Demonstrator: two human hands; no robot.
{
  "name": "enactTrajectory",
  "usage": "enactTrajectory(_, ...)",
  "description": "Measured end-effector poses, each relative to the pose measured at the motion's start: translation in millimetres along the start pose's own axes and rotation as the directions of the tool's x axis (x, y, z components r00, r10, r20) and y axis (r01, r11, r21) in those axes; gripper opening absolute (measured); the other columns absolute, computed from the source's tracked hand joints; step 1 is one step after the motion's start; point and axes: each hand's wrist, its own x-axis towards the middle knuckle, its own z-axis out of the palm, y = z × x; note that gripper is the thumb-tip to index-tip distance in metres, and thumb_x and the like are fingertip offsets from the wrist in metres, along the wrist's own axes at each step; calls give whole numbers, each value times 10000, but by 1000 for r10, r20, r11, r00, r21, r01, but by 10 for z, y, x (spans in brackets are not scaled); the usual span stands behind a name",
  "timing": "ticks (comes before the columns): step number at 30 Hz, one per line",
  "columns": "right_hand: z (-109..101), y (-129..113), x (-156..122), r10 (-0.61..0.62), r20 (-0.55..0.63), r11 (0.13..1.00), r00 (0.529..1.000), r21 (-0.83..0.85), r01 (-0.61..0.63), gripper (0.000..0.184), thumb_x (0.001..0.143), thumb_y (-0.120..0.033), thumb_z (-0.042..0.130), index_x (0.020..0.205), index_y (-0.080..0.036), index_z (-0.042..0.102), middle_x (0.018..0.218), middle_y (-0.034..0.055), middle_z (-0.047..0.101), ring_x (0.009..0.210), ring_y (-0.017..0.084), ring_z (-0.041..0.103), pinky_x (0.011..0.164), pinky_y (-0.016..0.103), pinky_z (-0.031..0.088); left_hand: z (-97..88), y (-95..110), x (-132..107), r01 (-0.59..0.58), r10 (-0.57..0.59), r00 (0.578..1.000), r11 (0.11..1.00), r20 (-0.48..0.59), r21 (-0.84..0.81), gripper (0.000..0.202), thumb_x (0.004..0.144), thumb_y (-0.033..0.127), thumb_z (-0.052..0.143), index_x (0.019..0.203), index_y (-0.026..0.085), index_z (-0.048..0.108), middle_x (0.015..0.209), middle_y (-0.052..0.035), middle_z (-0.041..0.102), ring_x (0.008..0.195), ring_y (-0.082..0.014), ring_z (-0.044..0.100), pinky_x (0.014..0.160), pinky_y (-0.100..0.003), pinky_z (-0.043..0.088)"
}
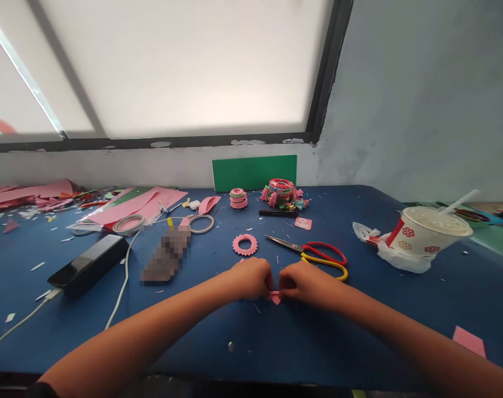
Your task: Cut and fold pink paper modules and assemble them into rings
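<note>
Two hands meet over the blue counter (218, 331), the left hand (251, 278) and right hand (303, 282) each pinched tight on a small pink paper piece (275, 297) held between them, just in front of red-and-yellow scissors (318, 254) and a pink paper ring (245, 244).

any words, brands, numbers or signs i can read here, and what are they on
No words or numbers can be read anywhere.
On the paper cup: only red round marks, no letters to make out.
On the black box: no label shows.
On the pink paper piece pinched between left hand and right hand: blank.
The blurred patch beside the box: unreadable.
</note>
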Motion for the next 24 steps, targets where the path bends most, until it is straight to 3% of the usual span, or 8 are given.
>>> enactTrajectory(3,-31,12,33,-14,65,994,998,106,7,164,732,-336,627,762,-181,670,659,-1,639,575,129,552,473,197,338,-33,2,-4,28,-23,998,997,62,-71,285,602,449,679,710,186,697,510,11,554,452,-112,468,425,-210,305)
enactTrajectory(6,-40,51,18,-71,39,970,997,237,60,202,741,-366,618,760,-170,662,690,2,615,609,129,542,500,198,366,-48,-40,-79,-12,22,999,978,46,-207,293,632,434,653,748,166,679,569,14,561,492,-110,479,427,-200,307)
enactTrajectory(12,-123,38,-40,-120,-122,896,985,415,160,200,816,-352,538,822,-167,612,788,13,605,709,137,545,635,234,423,-118,-126,-221,-214,134,970,865,-203,-454,224,735,345,582,816,147,650,750,1,611,705,-117,530,607,-200,374)
enactTrajectory(16,-150,-14,-64,-151,-194,839,969,493,230,197,822,-356,541,810,-165,584,786,11,587,716,133,530,648,238,428,-144,-109,-263,-289,165,953,741,-253,-606,204,740,335,598,795,142,633,717,19,572,671,-90,490,596,-187,356)
enactTrajectory(20,-140,-59,-100,-221,-247,810,943,492,319,198,827,-351,540,776,-164,580,770,12,580,706,129,528,646,239,432,-136,-59,-304,-281,206,959,617,-193,-735,191,748,320,602,746,129,615,646,39,513,580,-57,421,527,-172,318)
enactTrajectory(24,-118,-52,-125,-314,-341,799,886,409,441,185,826,-332,557,745,-167,578,775,26,583,713,131,548,661,249,447,-131,-39,-333,-196,215,972,521,-94,-830,207,715,331,640,736,126,622,621,45,499,539,-49,412,490,-172,319)
